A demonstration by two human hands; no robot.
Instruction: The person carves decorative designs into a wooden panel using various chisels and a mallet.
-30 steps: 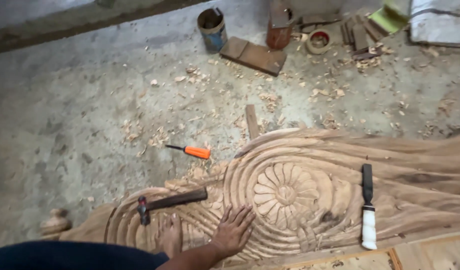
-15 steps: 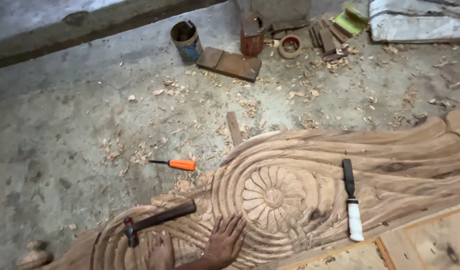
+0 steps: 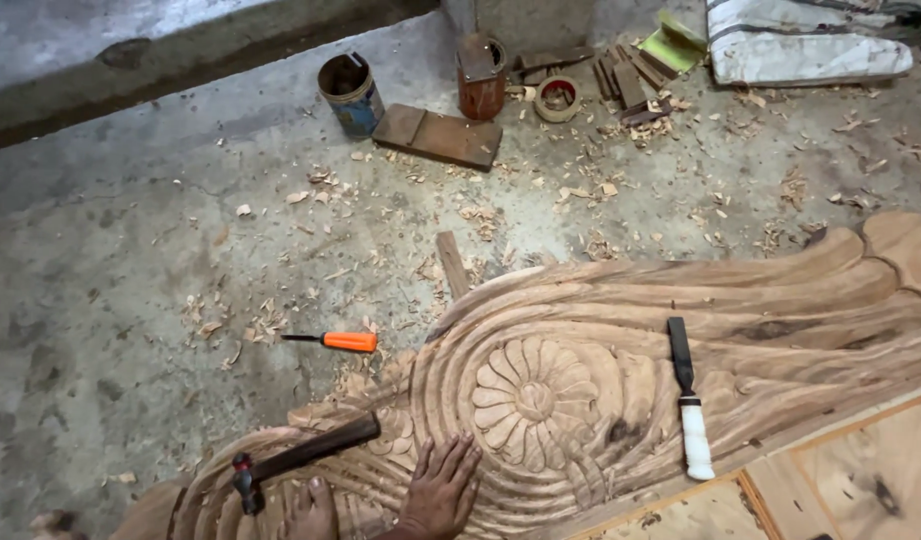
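My right hand (image 3: 440,492) lies flat, fingers spread, on a large carved wooden panel (image 3: 780,320), just below and left of its carved flower (image 3: 533,400). It holds nothing. My left hand (image 3: 311,508) rests on the carving at the bottom edge of the view, mostly cut off, beside the head of a hammer (image 3: 300,458) with a dark wooden handle. A chisel with a white handle (image 3: 688,400) lies on the panel to the right of the flower.
An orange-handled screwdriver (image 3: 342,341) lies on the concrete floor among wood shavings. Farther off stand a tin can (image 3: 351,93), a rusty can (image 3: 480,75), a flat wooden block (image 3: 439,135), a tape roll (image 3: 557,98), wood scraps and a white sack (image 3: 805,45).
The view has swung right and forward, so everything sits lower and further left. Both hands stay pressed on the carving. No tool has moved.
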